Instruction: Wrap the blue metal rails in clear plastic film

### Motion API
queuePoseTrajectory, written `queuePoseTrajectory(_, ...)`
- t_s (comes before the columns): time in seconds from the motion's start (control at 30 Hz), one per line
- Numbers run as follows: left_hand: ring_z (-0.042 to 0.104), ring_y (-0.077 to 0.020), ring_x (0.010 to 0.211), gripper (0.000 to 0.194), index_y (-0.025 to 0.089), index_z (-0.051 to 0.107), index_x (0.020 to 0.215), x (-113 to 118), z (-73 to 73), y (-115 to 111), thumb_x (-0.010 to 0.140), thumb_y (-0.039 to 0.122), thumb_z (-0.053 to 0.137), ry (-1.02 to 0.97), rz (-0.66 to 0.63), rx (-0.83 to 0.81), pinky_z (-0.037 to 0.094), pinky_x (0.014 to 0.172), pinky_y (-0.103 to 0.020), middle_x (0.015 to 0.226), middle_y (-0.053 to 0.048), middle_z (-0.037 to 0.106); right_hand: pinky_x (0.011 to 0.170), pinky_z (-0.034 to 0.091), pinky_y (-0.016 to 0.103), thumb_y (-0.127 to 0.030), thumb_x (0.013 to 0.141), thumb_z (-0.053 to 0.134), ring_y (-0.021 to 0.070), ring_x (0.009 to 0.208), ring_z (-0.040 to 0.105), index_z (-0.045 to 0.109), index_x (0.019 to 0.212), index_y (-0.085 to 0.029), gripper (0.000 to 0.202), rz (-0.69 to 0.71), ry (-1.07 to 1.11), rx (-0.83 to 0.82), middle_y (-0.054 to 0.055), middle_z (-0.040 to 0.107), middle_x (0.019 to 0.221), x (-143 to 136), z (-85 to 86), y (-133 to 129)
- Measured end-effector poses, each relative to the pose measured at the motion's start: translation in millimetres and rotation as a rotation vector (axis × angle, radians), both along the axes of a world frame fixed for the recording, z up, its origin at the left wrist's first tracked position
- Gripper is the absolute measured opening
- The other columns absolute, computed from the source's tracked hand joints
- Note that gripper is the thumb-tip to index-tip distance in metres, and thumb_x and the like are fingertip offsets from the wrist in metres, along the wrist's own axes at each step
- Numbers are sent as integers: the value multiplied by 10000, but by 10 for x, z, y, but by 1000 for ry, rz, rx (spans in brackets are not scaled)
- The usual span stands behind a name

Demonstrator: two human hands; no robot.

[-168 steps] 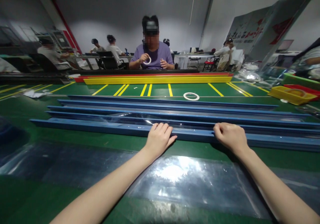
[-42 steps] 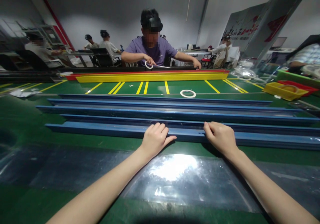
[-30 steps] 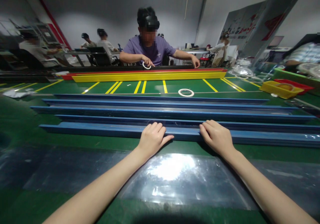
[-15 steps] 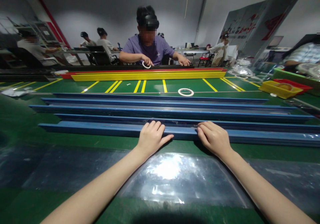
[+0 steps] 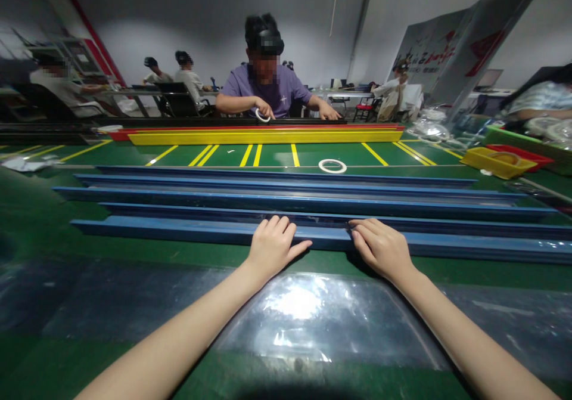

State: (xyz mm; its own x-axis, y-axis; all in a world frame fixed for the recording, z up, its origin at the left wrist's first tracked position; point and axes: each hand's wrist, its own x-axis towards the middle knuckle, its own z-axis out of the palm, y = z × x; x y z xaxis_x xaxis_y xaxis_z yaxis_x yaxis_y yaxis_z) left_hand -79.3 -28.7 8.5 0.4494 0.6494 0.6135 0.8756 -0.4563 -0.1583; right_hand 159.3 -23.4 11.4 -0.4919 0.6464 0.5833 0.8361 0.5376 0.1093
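Note:
Long blue channel strips lie crosswise on the green table. My left hand rests over the near wall of the closest blue channel. Its fingers curl over the rim into the trough, and the thumb points right along the outer face. To the right, my right hand grips the same channel, fingertips inside the trough and thumb against the near wall. A short stretch of blue channel shows between the hands. What the fingertips touch inside is partly hidden. Below my wrists lies a clear plastic sheet, shiny with reflections.
Beyond the blue strips lies a white tape ring. A yellow channel and a red one stand farther back, before a co-worker in purple holding a white ring. Yellow and red trays sit at right.
My right hand's fingers have shifted slightly left and stretched a little farther along the trough. My left hand stays nearly in place on the channel.

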Motion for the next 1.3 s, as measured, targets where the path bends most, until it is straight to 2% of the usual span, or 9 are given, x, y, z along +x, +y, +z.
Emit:
queuePoseTrajectory(0.23, 477, -177, 680, 397, 168, 538, 661, 1, -7, 8, 804, 512, 401, -8, -7, -12, 299, 585, -296, 675, -49, 540, 723, 385, 254, -243, 843, 362, 157, 822, 540, 611, 751, -164, 277, 36, -61, -3, 54, 654, 909, 4, 10, -6)
queuePoseTrajectory(0.37, 481, -179, 686, 402, 164, 538, 669, -1, -13, 12, 803, 515, 398, -11, -8, -16, 302, 585, -297, 681, -49, 542, 681, 367, 253, -262, 847, 360, 152, 777, 540, 600, 740, -162, 281, 31, -118, 12, 66, 646, 885, -31, 50, 1)
queuePoseTrajectory(0.57, 483, -180, 689, 401, 165, 542, 677, 4, -21, 15, 802, 519, 399, -13, -8, -11, 305, 590, -300, 690, -46, 546, 544, 292, 243, -263, 849, 333, 117, 574, 492, 541, 604, -175, 334, -78, -121, 62, 22, 555, 573, -180, 164, 32)
queuePoseTrajectory(0.73, 484, -179, 680, 396, 163, 538, 669, 6, -24, 20, 799, 514, 408, -22, -24, -2, 310, 593, -299, 678, -46, 542, 496, 229, 248, -278, 844, 334, 98, 523, 497, 544, 563, -175, 366, -85, -150, 29, 10, 562, 532, -308, 169, 94)
queuePoseTrajectory(0.97, 480, -175, 668, 346, 155, 534, 676, -27, -18, 39, 806, 453, 418, -33, -88, 5, 337, 614, -297, 672, -41, 535, 462, 181, 245, -284, 818, 315, 107, 488, 510, 581, 548, -160, 399, -205, -115, -12, 37, 584, 513, -343, 123, 156)
queuePoseTrajectory(1.17, 472, -173, 679, 224, 142, 556, 756, -63, -10, 57, 814, 295, 403, -12, -204, -1, 352, 635, -293, 693, -45, 540, 455, 180, 244, -286, 816, 291, 116, 479, 520, 594, 546, -161, 425, -220, -149, -51, 49, 602, 525, -315, 136, 168)
queuePoseTrajectory(1.3, 473, -164, 689, 205, 128, 564, 840, -49, 0, 47, 820, 217, 381, 32, -304, -1, 350, 642, -281, 711, -43, 550, 447, 181, 237, -306, 806, 299, 112, 458, 509, 588, 520, -164, 430, -258, -143, -65, 49, 616, 540, -198, 133, 141)
